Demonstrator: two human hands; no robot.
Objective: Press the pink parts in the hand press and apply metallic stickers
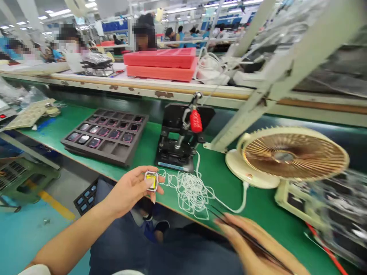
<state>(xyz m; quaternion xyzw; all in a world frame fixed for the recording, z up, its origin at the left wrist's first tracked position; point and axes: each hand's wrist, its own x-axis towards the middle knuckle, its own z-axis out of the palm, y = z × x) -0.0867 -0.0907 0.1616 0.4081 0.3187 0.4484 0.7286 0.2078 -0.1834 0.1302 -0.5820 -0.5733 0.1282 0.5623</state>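
My left hand (126, 191) pinches a small square watch case (155, 179) with a silvery rim and a yellow inside. Its thumb lies over part of the yellow face. On the right, my right hand (269, 236) is closed around black tweezers (243, 232), whose tips point left at a loose tangle of thin white strips (192, 191). Those strips lie on the green bench top between both hands, close to the front edge. Some loops reach up to the fingers of my left hand; whether they touch is unclear.
A dark foam tray (126, 157) with several watch cases lies left. Behind the strips stands a black clamp fixture (164, 147) with a red handle (196, 121). A beige fan (295, 152) with a white cable is right. Red trays (160, 65) sit on the shelf; co-workers are beyond.
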